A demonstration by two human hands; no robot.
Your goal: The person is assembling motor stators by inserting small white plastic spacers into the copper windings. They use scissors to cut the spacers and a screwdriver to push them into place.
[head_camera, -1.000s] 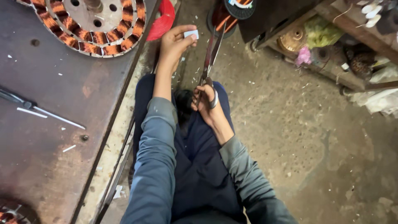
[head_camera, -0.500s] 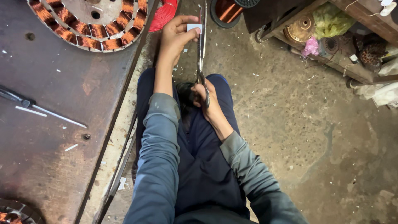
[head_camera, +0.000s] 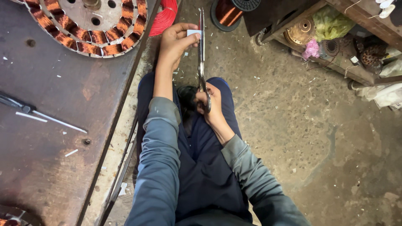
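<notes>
— What do the hands hold?
— Left hand point(head_camera: 178, 42) pinches a small white strip point(head_camera: 194, 32); right hand point(head_camera: 211, 104) grips scissors point(head_camera: 202, 50), blades at it.
— Nearby?
— Copper-wound stator point(head_camera: 83, 29) on the table point(head_camera: 50, 125), red wire coil point(head_camera: 165, 16) beside.

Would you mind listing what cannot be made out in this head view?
- Scissors handles: hidden inside the right hand.
- White strip: mostly covered by the left hand fingers.
- Copper-wound stator: cut off by the top edge.
- Shelf clutter: too small to identify.
</notes>
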